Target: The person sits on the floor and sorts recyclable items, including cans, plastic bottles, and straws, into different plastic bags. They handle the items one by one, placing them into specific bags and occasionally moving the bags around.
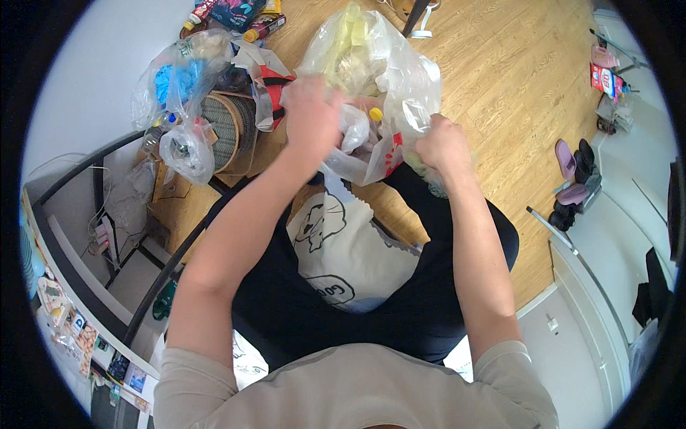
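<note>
A large translucent plastic bag [410, 64] stands on the floor before me, its mouth facing my knees. Inside it are crumpled plastic, a smaller white plastic bag [355, 128] and a yellow bottle cap [375, 114]. My right hand [444, 143] is closed on the right rim of the large bag. At the left rim is my left hand [315, 115], blurred; whether its fingers grip the plastic is unclear. Below the bag, a cream fabric with printed drawings [348, 241] shows between my legs.
Left of the bag stand a woven basket [222, 131], a clear bag with blue contents [179, 83] and a knotted plastic bag [187, 150]. Bottles [265, 27] lie behind them. A black metal frame [177, 263] runs along my left. Slippers [565, 159] line the right wall.
</note>
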Motion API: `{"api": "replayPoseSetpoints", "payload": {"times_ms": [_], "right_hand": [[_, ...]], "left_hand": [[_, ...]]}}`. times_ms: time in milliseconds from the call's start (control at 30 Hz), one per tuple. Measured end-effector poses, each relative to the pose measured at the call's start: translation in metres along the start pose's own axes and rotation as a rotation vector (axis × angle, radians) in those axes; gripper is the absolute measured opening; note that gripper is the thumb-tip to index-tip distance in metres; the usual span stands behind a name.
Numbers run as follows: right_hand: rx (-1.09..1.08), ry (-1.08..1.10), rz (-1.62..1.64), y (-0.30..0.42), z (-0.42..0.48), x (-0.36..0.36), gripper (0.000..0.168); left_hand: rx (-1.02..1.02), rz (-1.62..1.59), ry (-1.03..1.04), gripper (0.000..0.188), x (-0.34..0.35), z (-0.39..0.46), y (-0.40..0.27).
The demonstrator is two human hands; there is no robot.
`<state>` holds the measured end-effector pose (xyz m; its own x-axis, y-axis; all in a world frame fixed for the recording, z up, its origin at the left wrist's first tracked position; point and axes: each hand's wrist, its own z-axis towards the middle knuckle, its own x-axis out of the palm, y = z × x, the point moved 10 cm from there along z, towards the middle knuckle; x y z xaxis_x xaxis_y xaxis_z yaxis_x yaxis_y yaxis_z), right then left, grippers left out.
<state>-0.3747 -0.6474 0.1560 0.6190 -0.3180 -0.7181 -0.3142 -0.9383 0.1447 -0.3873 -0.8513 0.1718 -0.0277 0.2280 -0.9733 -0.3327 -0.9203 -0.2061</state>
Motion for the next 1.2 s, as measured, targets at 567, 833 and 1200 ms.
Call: {"api": "replayPoseSetpoints", "payload": {"times_ms": [567,833,1200], "right_hand": [[-0.355,0.286,-0.786,0.031,0.1,0.096,0.029],[-0.086,0.331,-0.932,-0.059,0.07,-0.015,0.025],[-0.094,0.126,-0.471,-0.052,0.034,-0.031,0.039]], "left_hand": [[-0.124,-0.224,0.768,0.014,0.247,-0.086,0.018],[-0.027,-0.353,1.041,0.031,0.165,-0.052,-0.031],[0.292,-0.371,0.608,0.038,0.104,0.001,-0.01]]}}
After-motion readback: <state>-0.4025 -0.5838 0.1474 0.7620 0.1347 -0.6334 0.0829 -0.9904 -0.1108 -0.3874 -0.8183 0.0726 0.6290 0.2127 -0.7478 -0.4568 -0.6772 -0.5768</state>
